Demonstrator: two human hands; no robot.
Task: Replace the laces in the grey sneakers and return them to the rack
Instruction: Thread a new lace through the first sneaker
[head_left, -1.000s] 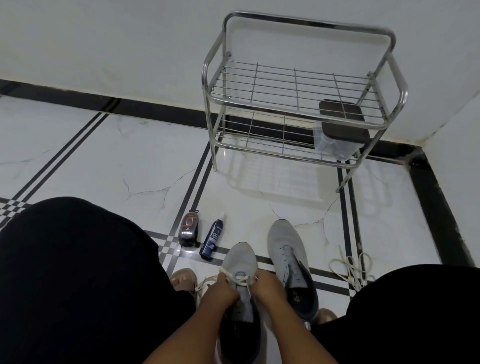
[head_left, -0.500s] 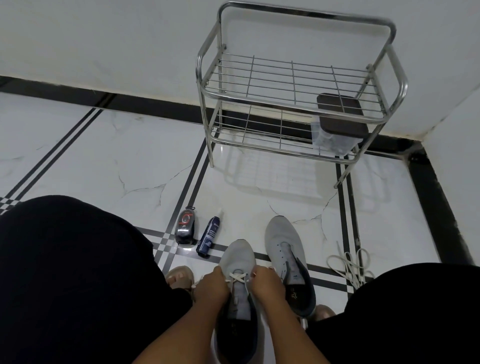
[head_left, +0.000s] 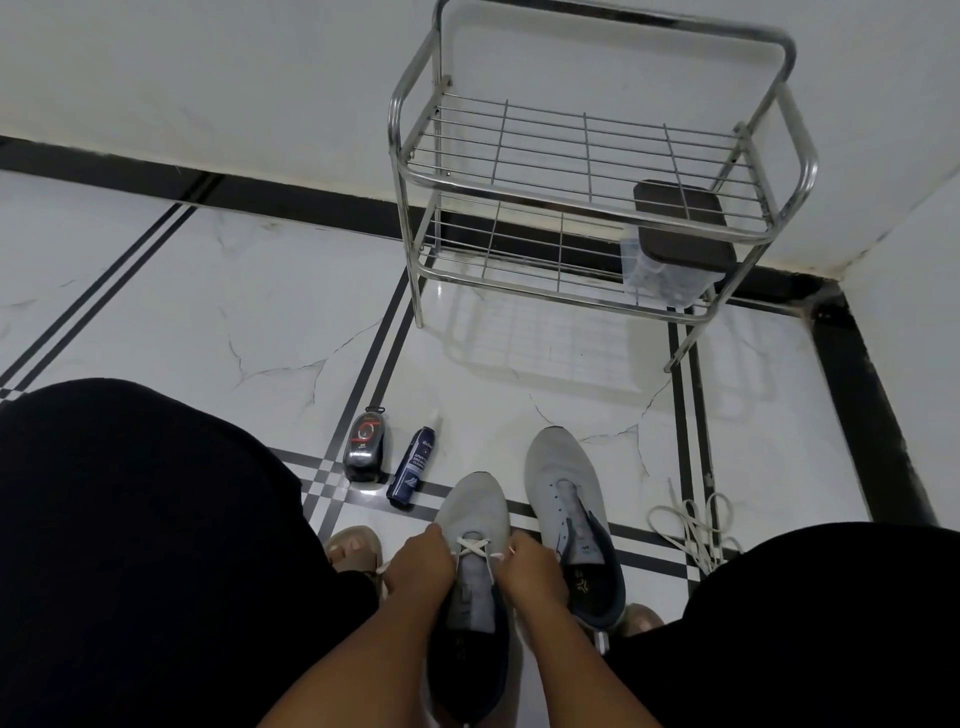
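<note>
**Lacing the first sneaker, lowest eyelets**

White tiled floor (head_left: 260, 312), corner by the wall. The near sneaker (head_left: 475, 525) lies between the knees for reach. Left hand (head_left: 421, 564) and right hand (head_left: 535, 566) each pinch one end of the white lace (head_left: 474, 546), crossed once. The second sneaker (head_left: 563, 499) lies just beside, unlaced. A spare lace (head_left: 691, 525) lies right. The rack (head_left: 597, 171) stands beyond.
</note>
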